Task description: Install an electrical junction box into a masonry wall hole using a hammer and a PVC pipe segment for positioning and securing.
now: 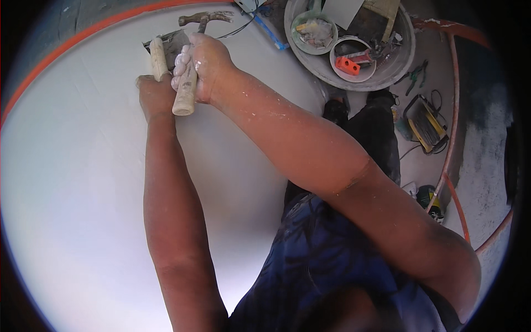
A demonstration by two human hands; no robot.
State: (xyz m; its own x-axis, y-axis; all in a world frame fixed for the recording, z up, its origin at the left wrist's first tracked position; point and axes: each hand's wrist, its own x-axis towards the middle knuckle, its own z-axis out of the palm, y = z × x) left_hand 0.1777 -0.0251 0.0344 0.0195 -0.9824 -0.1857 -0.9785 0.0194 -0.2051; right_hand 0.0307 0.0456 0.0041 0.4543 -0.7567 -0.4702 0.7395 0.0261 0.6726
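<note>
My right hand [207, 66] is closed around the pale handle of a claw hammer [185, 99]. Its worn metal head points up and away from me, and white smears mark my fingers. Close on the left, my left hand [156, 95] grips the lower end of an off-white handle. Behind that handle is a dark grey, flat rectangular piece; together they look like a plastering trowel [158, 55]. Part of the flat piece is hidden by my hands. Both tools are over a large, smooth white surface [94, 177].
At the far right stands a round grey tub [410, 52] with two smaller buckets, an orange block and tools. Beyond it lie green-handled pliers [416, 76] and a yellow-black work lamp [427, 124]. Orange-red pipes [454, 99] run along the right. A dark cord hangs near the hammer head.
</note>
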